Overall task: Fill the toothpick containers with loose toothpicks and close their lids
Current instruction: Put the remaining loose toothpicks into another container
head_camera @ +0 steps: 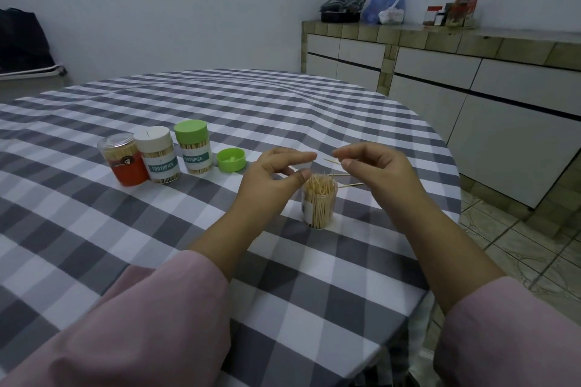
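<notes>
Four toothpick containers on the checked tablecloth (157,245). Three closed and filled, in a row at the left, touching or nearly so: red-labelled jar (125,160) with clear lid, white-capped jar (158,155), green-capped jar (193,148). Just right of that row, loose green lid (231,159), lying upside down on the cloth, apart from every jar. Nearer the front edge, open clear container (319,201), upright, no lid on it, packed with toothpicks whose tips stand above the rim. Left hand (276,176) hovering just above and to the left of this open container, thumb and forefinger curved toward each other with a gap between; possibly something pale behind the fingers, too hidden to tell, so grasp uncertain. Right hand (380,166) above and to the right of it, thumb and forefinger pinching a single toothpick (331,161) that points left toward the other hand. Two more loose toothpicks (353,184) lying on the cloth just behind the open container, under the right hand. Pink sleeves (141,324) on both forearms.
</notes>
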